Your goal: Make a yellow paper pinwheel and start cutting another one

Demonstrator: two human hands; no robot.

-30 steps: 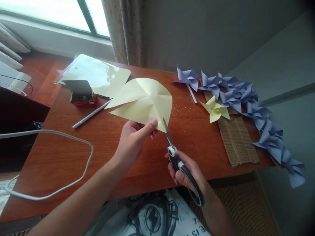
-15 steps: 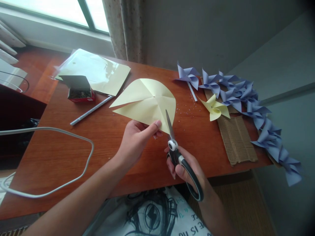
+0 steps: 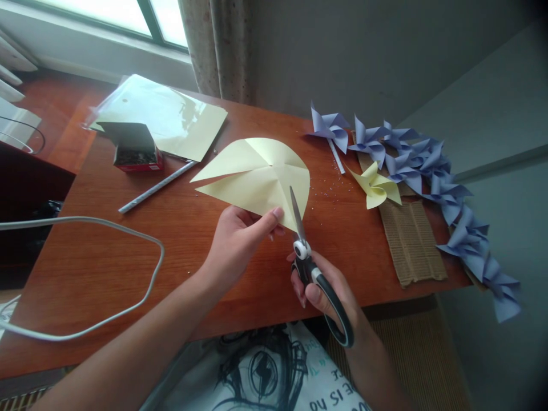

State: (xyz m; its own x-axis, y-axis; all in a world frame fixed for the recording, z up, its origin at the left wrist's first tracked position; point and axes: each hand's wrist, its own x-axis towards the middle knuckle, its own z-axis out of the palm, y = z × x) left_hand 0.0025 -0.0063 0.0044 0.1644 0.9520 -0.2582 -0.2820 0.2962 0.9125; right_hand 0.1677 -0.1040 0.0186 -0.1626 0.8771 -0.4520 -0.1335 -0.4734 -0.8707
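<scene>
My left hand pinches the near edge of a yellow sheet of paper, thumb on top and fingers beneath. A slit runs into the sheet from its left corner, and creases cross near the middle. In my right hand is a pair of scissors with black-and-white handles. Their upper blade lies over the paper's near right corner, pointing away from me; the lower blade is mostly hidden under the sheet. Right of the paper lies a yellow paper pinwheel.
Several purple pinwheels line the right side beside corrugated cardboard. At the back left are a pack of paper, an open red box and a paper stick. A white cable loops at the left.
The paper and scissors have shifted very slightly right in view. The scissors stay at the same corner of the sheet, and both hands keep their hold.
</scene>
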